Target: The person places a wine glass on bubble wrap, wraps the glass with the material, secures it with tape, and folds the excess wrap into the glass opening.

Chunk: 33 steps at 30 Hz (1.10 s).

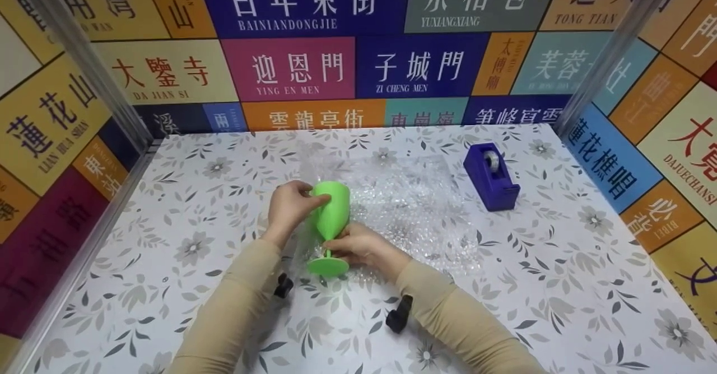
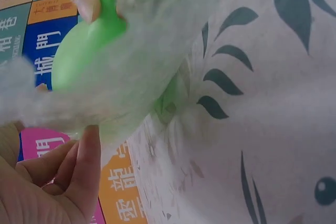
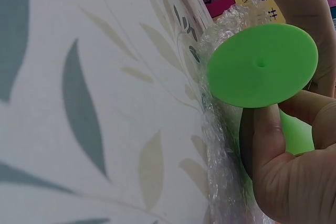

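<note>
A bright green plastic goblet (image 1: 331, 211) lies tilted over the left part of a sheet of clear bubble wrap (image 1: 409, 223), its foot pointing toward the person. My right hand (image 1: 364, 244) pinches the stem just above the round foot (image 3: 257, 66), as the right wrist view shows. By the bowl's left side is my left hand (image 1: 288, 209), with the thumb reaching over the bowl. In the left wrist view, its fingers pinch the raised edge of the bubble wrap, which partly covers the goblet there.
A purple tape dispenser (image 1: 492, 178) with a roll of clear tape stands at the back right of the table. The table has a white floral cover (image 1: 196, 217). Colourful panels with printed characters (image 1: 297, 66) enclose the back and sides.
</note>
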Available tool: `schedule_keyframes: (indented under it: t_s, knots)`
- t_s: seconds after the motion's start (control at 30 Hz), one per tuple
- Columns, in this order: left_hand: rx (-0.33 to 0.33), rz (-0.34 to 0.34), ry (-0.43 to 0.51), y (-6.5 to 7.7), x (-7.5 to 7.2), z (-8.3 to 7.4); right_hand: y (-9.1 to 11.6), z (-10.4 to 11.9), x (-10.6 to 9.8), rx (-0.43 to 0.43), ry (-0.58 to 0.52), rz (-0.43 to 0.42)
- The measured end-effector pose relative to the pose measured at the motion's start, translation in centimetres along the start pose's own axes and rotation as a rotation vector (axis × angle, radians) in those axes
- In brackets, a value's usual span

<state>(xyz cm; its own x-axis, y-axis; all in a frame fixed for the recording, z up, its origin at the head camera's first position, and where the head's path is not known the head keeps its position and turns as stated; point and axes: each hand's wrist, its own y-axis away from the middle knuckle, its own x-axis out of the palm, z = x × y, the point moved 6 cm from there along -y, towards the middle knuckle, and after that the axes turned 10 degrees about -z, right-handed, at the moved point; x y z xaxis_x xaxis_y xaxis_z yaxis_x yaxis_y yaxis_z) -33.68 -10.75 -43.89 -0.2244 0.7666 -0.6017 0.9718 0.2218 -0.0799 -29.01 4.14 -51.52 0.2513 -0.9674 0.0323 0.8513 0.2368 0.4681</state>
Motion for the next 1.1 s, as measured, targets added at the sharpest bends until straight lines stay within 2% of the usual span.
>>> schedule_keyframes:
  t_s: [0.13,0.3,0.57,0.73,0.87,0.97,1.1]
  knots:
    - [0.053,-0.006,-0.069,0.2,0.3,-0.5,0.0,0.0,0.1,-0.002,-0.009,0.012]
    - [0.083,-0.013,-0.118,0.3,0.5,-0.8,0.0,-0.1,0.1,0.002,-0.015,0.010]
    - [0.081,0.000,-0.140,0.4,0.4,-1.0,0.1,-0.1,-0.1,0.003,-0.022,0.024]
    - [0.069,0.008,-0.138,0.3,0.6,-0.8,0.5,0.4,-1.2,0.021,0.037,0.050]
    - [0.076,0.011,-0.127,0.3,0.8,-0.7,1.0,2.0,-3.0,-0.071,0.223,0.031]
    - [0.078,0.010,-0.125,0.3,0.7,-0.7,1.4,4.0,-4.3,-0.203,0.376,-0.058]
    - [0.082,0.005,-0.124,0.3,0.6,-0.8,2.0,6.4,-5.2,-0.425,0.466,-0.203]
